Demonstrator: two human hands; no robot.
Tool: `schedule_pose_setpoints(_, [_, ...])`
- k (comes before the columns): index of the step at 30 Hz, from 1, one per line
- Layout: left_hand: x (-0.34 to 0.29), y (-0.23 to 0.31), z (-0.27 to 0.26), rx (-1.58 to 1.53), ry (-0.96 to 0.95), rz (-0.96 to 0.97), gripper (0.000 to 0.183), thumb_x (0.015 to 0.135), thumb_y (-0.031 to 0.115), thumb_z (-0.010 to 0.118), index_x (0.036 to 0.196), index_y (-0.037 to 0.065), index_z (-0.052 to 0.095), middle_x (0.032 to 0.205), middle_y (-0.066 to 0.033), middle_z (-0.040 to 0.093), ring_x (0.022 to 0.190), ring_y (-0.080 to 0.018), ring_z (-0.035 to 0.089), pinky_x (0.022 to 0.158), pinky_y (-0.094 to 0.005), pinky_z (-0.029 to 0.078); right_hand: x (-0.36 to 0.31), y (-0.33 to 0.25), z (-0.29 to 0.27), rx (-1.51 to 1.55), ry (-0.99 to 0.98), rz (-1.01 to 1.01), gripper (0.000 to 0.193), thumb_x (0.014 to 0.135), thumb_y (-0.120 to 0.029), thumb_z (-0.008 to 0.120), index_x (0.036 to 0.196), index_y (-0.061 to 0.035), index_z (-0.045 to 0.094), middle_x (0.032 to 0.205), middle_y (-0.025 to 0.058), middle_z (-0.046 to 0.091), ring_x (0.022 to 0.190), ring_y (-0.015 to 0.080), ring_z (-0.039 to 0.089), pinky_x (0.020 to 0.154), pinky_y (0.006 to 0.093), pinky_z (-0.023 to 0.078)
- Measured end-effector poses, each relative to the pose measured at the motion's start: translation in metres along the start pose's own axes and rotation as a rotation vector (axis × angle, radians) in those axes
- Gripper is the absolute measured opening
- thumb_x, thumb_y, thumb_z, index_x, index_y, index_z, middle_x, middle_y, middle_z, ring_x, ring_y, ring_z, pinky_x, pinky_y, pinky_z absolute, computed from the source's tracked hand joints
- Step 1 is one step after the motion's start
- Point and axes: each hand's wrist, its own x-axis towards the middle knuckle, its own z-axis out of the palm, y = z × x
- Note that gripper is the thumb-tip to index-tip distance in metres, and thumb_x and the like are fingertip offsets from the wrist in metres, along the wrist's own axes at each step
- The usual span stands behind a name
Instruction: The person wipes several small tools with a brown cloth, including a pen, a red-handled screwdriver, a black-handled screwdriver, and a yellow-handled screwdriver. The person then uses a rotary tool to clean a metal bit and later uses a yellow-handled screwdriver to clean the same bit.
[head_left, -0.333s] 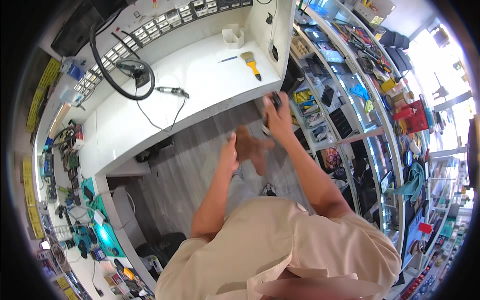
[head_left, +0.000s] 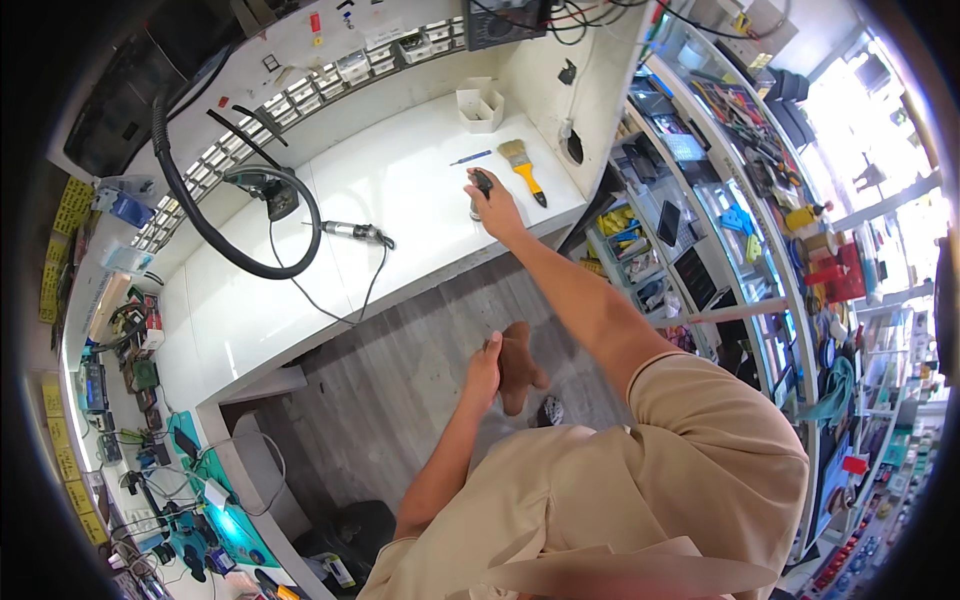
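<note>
Right hand (head_left: 497,212) closed round small dark-topped bottle (head_left: 483,183), at white table (head_left: 410,190); whether bottle touches surface, cannot tell. Paintbrush (head_left: 524,174) and thin blue tool (head_left: 470,158) near: bottle could tip if base catches either, or if fingers let go unevenly. Left hand (head_left: 484,377) holds bunched brown cloth (head_left: 517,370) above floor (head_left: 400,350); slack hold could drop it.

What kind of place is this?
It looks like a small repair workshop, perhaps for electronics. A bank of small drawers lines the back of the white bench, a corded hand tool lies on the bench top, and a phone-like device sits among the shelves.
</note>
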Motion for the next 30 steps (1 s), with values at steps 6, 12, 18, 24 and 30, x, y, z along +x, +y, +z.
schedule_pose_setpoints(6, [0.007,0.076,-0.012,-0.019,-0.104,0.082,0.077,0.102,0.064,0.059,0.136,-0.005,0.059,0.13,-0.0111,0.065,0.117,-0.0204,0.061,0.106,-0.0364,0.045,0.012,0.021,0.003,-0.122,-0.027,-0.115,0.062,0.099,-0.036,0.072,0.148,-0.0036,0.051,0.129,0.017,0.068,0.123,0.0305,0.064,0.105,0.0391,0.049])
schedule_pose_setpoints(12, [-0.004,0.169,0.022,0.207,-0.281,0.225,0.064,0.105,0.056,0.056,0.128,-0.003,0.066,0.121,-0.0141,0.071,0.11,-0.0205,0.066,0.101,-0.0338,0.049,-0.076,-0.005,-0.066,0.687,-0.419,0.215,0.09,0.101,-0.069,0.053,0.16,-0.0027,0.038,0.156,0.0201,0.049,0.144,0.0304,0.048,0.121,0.0417,0.035])
schedule_pose_setpoints(18, [0.009,0.241,0.052,0.764,-0.25,0.467,0.034,0.107,0.031,0.059,0.109,0.0,0.072,0.098,-0.0094,0.075,0.088,-0.0159,0.069,0.086,-0.0309,0.053,-0.154,-0.065,-0.12,0.206,-0.731,0.601,0.079,0.098,-0.058,0.069,0.147,0.0004,0.052,0.135,0.0147,0.064,0.124,0.0223,0.062,0.106,0.0351,0.048])
schedule_pose_setpoints(24, [0.159,0.352,0.015,0.626,0.078,0.878,0.032,0.105,0.032,0.064,0.11,0.002,0.074,0.091,-0.007,0.075,0.082,-0.0129,0.066,0.078,-0.0323,0.051,-0.22,-0.077,-0.168,0.624,-0.071,0.836,0.061,0.096,-0.035,0.077,0.142,0.0013,0.056,0.124,0.0128,0.07,0.112,0.0227,0.068,0.099,0.0372,0.053])
schedule_pose_setpoints(30, [0.343,0.347,0.015,1.43,0.077,1.118,0.026,0.094,0.028,0.071,0.106,0.006,0.076,0.105,-0.0133,0.075,0.096,-0.0341,0.07,0.09,-0.0449,0.055,-0.27,-0.059,-0.176,0.744,0.688,0.956,0.059,0.099,-0.038,0.072,0.144,-0.0033,0.055,0.128,0.0127,0.069,0.114,0.0262,0.069,0.102,0.0414,0.054])
